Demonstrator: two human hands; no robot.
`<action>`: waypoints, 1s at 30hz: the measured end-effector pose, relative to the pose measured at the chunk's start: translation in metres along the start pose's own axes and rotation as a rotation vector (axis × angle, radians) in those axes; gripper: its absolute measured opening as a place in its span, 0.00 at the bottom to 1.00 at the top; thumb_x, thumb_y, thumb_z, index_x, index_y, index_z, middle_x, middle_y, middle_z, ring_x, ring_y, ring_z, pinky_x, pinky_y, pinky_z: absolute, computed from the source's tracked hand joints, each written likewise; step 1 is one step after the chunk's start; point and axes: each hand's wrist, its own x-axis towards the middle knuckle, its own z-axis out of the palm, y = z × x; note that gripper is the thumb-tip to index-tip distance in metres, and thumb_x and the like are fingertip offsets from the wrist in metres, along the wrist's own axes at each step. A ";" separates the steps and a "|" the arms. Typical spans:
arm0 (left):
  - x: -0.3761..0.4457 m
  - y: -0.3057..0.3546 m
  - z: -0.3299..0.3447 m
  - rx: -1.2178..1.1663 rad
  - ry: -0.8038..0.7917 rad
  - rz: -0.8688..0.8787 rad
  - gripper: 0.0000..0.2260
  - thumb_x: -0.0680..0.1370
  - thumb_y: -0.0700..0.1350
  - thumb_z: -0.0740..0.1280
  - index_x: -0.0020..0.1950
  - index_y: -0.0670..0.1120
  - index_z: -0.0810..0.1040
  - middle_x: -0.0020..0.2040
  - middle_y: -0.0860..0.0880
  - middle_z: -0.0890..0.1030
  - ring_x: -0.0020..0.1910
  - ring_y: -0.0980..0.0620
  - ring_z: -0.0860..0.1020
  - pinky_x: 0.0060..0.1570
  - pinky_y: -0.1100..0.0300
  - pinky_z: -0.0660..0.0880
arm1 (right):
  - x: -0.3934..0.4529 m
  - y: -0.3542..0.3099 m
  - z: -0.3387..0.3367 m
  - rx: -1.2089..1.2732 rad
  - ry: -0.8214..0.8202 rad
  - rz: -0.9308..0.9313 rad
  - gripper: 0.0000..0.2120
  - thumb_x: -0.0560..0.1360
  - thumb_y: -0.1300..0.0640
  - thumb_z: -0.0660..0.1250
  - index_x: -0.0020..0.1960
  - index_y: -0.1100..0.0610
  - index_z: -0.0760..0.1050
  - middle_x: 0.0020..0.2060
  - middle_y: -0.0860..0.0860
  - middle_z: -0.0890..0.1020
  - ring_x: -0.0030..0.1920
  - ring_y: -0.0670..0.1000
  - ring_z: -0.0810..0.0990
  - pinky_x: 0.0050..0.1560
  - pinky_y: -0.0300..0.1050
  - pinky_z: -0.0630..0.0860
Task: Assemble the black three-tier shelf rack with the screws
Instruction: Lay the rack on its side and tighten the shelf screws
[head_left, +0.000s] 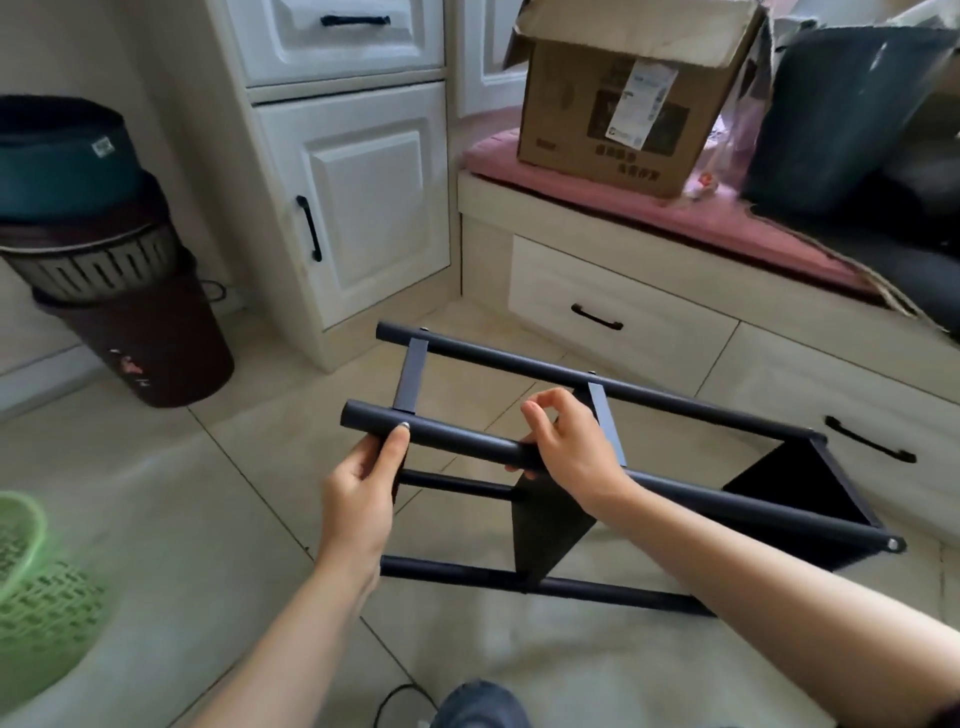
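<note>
right hand fingers curled round rack tube; left hand fingers pinch screw.

Print on the cardboard box and its label is unreadable.

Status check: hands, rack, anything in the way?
Left hand pinching a screw at the near pole. Right hand gripping the same pole. Rack on its side on the floor, part-built. Nothing in the way.
</note>
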 end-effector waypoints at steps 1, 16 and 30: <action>-0.001 -0.006 -0.002 -0.013 -0.016 -0.025 0.23 0.65 0.66 0.71 0.53 0.55 0.84 0.52 0.59 0.86 0.57 0.58 0.81 0.63 0.57 0.73 | 0.000 0.006 0.001 -0.029 -0.003 0.007 0.04 0.82 0.46 0.59 0.52 0.45 0.69 0.35 0.51 0.86 0.34 0.51 0.85 0.51 0.59 0.80; -0.032 -0.105 0.003 -0.151 -0.068 -0.294 0.21 0.63 0.58 0.76 0.50 0.48 0.86 0.53 0.48 0.86 0.56 0.54 0.83 0.59 0.59 0.72 | -0.013 0.082 0.007 -0.315 -0.029 0.094 0.07 0.81 0.44 0.58 0.54 0.46 0.70 0.36 0.45 0.84 0.40 0.48 0.84 0.56 0.58 0.76; -0.059 -0.097 -0.038 0.034 -0.279 -0.331 0.38 0.61 0.44 0.85 0.69 0.47 0.75 0.59 0.53 0.84 0.60 0.56 0.82 0.55 0.67 0.77 | -0.048 0.095 0.005 -0.467 -0.022 0.030 0.08 0.81 0.43 0.56 0.55 0.46 0.69 0.32 0.42 0.82 0.36 0.46 0.82 0.46 0.51 0.76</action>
